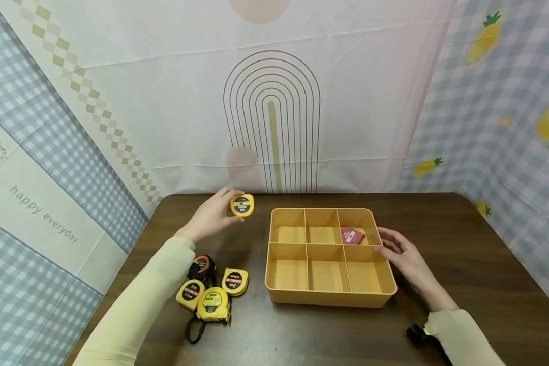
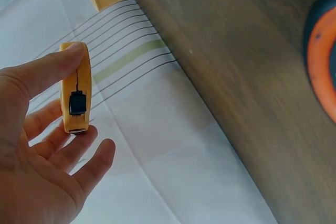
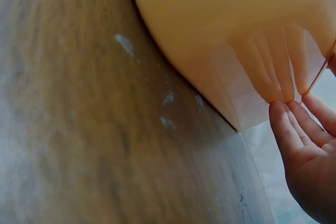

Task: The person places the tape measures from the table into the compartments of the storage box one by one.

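Observation:
In the head view my left hand (image 1: pixel 215 216) pinches a yellow tape measure (image 1: pixel 242 205) over the table's back left part. Thumb and fingers grip its narrow edges, and a black slider shows on the tape measure (image 2: pixel 77 90) in the left wrist view. My right hand (image 1: pixel 404 259) holds the right wall of a yellow six-compartment box (image 1: pixel 329 299), thumb over the rim. Its fingertips press the outer wall in the right wrist view. A pink tape measure (image 1: pixel 352 236) lies in the back right compartment; the other compartments hold nothing.
Left of the box lie a black and orange tape measure (image 1: pixel 203 268) and yellow ones, including a larger tape measure (image 1: pixel 213 304) with a black wrist strap (image 1: pixel 194 330). A black object (image 1: pixel 416 335) sits by the right sleeve. A patterned cloth (image 1: pixel 187 127) hangs behind the table.

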Tool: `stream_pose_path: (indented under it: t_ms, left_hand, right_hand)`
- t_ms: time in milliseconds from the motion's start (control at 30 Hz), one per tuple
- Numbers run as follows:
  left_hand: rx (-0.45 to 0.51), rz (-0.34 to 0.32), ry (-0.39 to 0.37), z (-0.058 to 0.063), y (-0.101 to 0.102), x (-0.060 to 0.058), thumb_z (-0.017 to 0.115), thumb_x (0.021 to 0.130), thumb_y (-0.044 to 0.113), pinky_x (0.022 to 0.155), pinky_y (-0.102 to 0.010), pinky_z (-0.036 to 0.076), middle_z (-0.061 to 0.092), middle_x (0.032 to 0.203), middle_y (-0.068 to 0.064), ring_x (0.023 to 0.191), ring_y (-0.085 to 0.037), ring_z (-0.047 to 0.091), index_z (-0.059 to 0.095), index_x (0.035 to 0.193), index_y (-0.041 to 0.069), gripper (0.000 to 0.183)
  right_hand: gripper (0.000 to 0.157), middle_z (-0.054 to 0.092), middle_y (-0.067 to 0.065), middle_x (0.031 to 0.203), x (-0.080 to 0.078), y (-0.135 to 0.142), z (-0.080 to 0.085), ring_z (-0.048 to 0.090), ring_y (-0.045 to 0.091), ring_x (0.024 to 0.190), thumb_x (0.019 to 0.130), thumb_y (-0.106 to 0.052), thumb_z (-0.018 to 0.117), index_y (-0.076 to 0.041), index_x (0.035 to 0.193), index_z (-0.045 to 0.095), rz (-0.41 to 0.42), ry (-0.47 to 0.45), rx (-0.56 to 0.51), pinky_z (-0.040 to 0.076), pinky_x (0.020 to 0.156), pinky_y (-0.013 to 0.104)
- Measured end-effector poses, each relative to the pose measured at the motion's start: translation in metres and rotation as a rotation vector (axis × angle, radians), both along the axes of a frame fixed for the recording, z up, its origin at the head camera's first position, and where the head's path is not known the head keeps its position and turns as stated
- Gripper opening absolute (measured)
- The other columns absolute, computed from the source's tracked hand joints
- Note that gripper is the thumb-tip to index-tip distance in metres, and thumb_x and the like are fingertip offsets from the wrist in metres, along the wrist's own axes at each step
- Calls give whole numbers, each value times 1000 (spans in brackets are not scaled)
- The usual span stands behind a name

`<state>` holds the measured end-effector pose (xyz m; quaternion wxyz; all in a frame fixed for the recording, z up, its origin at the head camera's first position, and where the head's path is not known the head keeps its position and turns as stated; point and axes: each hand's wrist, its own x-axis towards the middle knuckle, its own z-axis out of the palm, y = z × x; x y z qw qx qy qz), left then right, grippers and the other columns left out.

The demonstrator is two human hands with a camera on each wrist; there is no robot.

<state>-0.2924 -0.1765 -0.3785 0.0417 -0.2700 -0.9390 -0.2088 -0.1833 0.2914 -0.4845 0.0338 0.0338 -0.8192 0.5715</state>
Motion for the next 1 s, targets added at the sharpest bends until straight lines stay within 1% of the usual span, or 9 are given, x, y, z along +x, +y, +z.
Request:
stream_pose_path:
  t_ms: [200, 367, 533, 767, 867, 1000]
  left_hand:
    - [-5, 11, -15, 4, 3, -1, 85, 84, 23, 95, -47, 49, 54, 131, -9, 113, -26, 60, 54, 141, 8, 67]
    - [0, 0, -8, 8, 7, -2, 84, 84, 24, 95, -46, 49, 54, 129, -8, 112, -24, 59, 53, 142, 9, 67]
    - [1, -8, 6, 12, 10, -4, 85, 84, 24, 94, -45, 49, 55, 128, -6, 112, -23, 59, 54, 141, 10, 66]
    - [0, -27, 22, 23, 18, -5, 85, 84, 25, 95, -46, 48, 54, 131, -6, 114, -23, 58, 54, 140, 10, 66]
    - [9, -43, 17, 29, 22, -6, 84, 84, 23, 96, -45, 48, 54, 131, -6, 115, -23, 57, 53, 141, 9, 66]
    - [1, -55, 23, 35, 27, -8, 85, 84, 25, 97, -43, 47, 55, 130, -6, 114, -22, 57, 52, 141, 8, 67]
  right_hand:
    - [58, 49, 24, 142, 0, 0, -1, 53, 1, 115, 99, -25, 67, 2, 146, 44, -1, -4, -3, 49, 86, 15]
    - [57, 51, 23, 141, -1, 0, -2, 54, 2, 116, 99, -22, 67, 3, 146, 44, 0, 14, -20, 49, 86, 15]
    - [57, 52, 21, 140, -1, 1, -2, 55, 2, 116, 99, -22, 67, 3, 145, 45, 0, 19, -14, 49, 85, 14]
    - [57, 52, 22, 140, -1, 1, -1, 54, 0, 114, 99, -23, 67, 3, 145, 45, -3, 19, -9, 49, 85, 14]
    - [57, 53, 19, 139, -1, 1, -1, 54, -1, 114, 99, -22, 67, 4, 145, 45, -2, 21, -16, 49, 85, 13]
    - [57, 55, 16, 138, -1, 0, -1, 54, -2, 114, 99, -22, 67, 4, 145, 45, 3, 25, -23, 48, 86, 13]
